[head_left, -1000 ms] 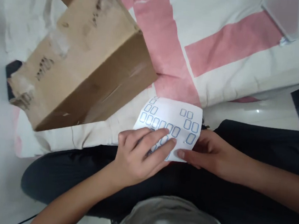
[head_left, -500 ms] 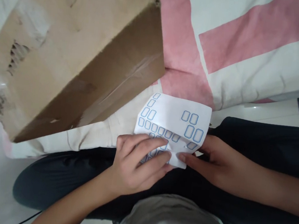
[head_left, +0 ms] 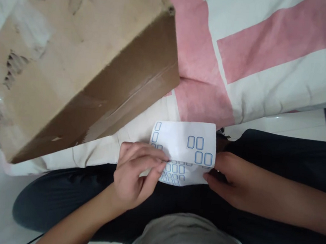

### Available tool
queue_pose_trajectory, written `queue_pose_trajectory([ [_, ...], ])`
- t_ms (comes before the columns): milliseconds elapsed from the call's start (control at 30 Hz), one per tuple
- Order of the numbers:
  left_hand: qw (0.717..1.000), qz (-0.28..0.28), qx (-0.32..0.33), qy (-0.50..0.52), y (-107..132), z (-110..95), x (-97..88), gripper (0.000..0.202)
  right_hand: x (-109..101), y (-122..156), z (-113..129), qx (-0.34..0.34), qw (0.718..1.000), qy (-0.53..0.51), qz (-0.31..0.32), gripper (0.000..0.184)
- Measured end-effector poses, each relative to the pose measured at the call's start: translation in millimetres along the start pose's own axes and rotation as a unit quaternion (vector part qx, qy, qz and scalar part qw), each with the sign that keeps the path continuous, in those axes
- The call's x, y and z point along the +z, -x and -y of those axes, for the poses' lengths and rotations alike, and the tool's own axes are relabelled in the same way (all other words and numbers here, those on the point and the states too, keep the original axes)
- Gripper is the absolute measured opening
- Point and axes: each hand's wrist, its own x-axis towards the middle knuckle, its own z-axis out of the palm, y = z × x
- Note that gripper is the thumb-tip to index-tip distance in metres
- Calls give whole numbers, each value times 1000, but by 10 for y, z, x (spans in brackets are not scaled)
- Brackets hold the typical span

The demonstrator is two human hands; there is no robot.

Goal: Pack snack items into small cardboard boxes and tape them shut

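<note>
A white sheet of stickers (head_left: 179,137), printed with blue-outlined rounded rectangles, is held over my lap with a crease running across it. Its upper part faces me and the lower part bends away below the crease. My left hand (head_left: 138,172) pinches the sheet's left side at the crease, thumb and fingertips together. At the right edge, my right hand (head_left: 227,173) grips the sheet between thumb and fingers; some of those fingers are hidden behind it.
A worn brown cardboard box (head_left: 138,76) with torn patches stands at the upper left on a pink and white bedspread (head_left: 263,55). My legs in dark trousers (head_left: 65,193) lie beneath my hands. Pale floor tiles (head_left: 293,126) show at the right.
The sheet has turned flatter to my view and its crease is sharper. My left hand has moved slightly left, from spread fingers over the lower part to a pinch at the crease.
</note>
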Motion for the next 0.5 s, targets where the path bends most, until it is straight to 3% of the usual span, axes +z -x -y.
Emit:
queue_pose_trajectory([
  [100,1000,-5,-7,30,-3,47,-8,16,-217,10,16,-4,998,7,-57,29],
  [200,999,-12,20,23,12,111,-2,19,-559,51,131,-24,980,4,-199,28],
  [333,999,-11,30,11,4,164,14,18,-995,82,370,-75,914,40,-397,36],
  [500,999,-16,51,11,-16,179,33,16,-1404,-127,495,-177,850,40,-495,43],
])
